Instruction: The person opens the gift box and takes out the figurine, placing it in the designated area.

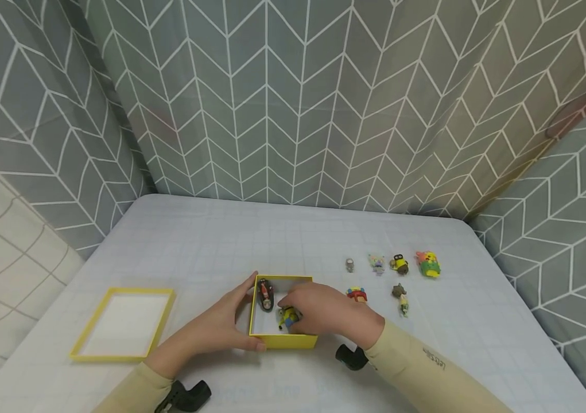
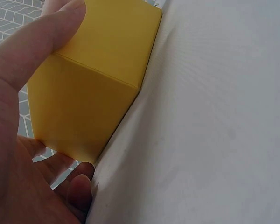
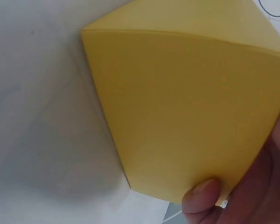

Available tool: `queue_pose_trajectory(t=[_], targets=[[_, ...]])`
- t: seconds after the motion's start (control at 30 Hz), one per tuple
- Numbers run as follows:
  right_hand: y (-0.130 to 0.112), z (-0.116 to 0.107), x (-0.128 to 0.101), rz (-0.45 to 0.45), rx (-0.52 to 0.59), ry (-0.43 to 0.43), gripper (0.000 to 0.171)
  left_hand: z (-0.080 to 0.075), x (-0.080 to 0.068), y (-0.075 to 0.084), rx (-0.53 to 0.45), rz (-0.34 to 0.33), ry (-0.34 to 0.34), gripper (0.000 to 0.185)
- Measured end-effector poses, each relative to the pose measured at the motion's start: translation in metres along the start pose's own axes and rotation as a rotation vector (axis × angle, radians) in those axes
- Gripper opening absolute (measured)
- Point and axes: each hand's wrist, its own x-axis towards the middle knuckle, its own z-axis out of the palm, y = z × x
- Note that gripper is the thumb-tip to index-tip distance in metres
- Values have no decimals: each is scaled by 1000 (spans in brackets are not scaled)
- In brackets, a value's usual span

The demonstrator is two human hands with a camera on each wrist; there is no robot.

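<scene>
A yellow box [image 1: 293, 342] with a white inside stands uncovered at the table's front middle. My left hand [image 1: 222, 322] grips its left side, thumb at the near corner and fingers along the far part; the left wrist view shows the thumb [image 2: 51, 37] on the yellow wall. Reaching over the right wall, my right hand [image 1: 323, 310] has its fingers at a small yellow-and-blue figurine [image 1: 287, 316] inside and seems to pinch it; its fingertips are partly hidden. Beside it in the box lies a dark figurine [image 1: 266, 295] with red on it.
The yellow-rimmed lid [image 1: 166, 307] lies inside-up on the left. Several small figurines are spread on the right: a grey one [image 1: 350, 265], a pale one [image 1: 377, 264], a yellow-and-brown one [image 1: 399, 264], a yellow-green one [image 1: 429, 265], a brown-haired one [image 1: 401, 299], a red one [image 1: 357, 294].
</scene>
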Motion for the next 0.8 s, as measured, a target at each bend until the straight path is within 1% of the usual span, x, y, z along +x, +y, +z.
queue_pose_trajectory(t=[0.1,0.3,0.37,0.47,0.63,0.7,0.8], targets=[[1,2,1,3,6,13,44,-1,0,0,8,-2,-2,138],[0,4,1,23,6,20,42,0,1,1,0,-12,-6,138],[1,6,1,29,23,35,42,1,1,1,-2,-8,-6,138],[5,7,-1,41,124,71,43,2,1,0,6,-6,-8,139],[15,6,-4,43,367,136,46,2,1,-1,26,-8,-9,139],[18,5,-5,32,420,161,47,1,1,-1,26,-8,-7,140],[21,5,-8,19,465,204,46,1,1,-1,16,-10,-10,140]])
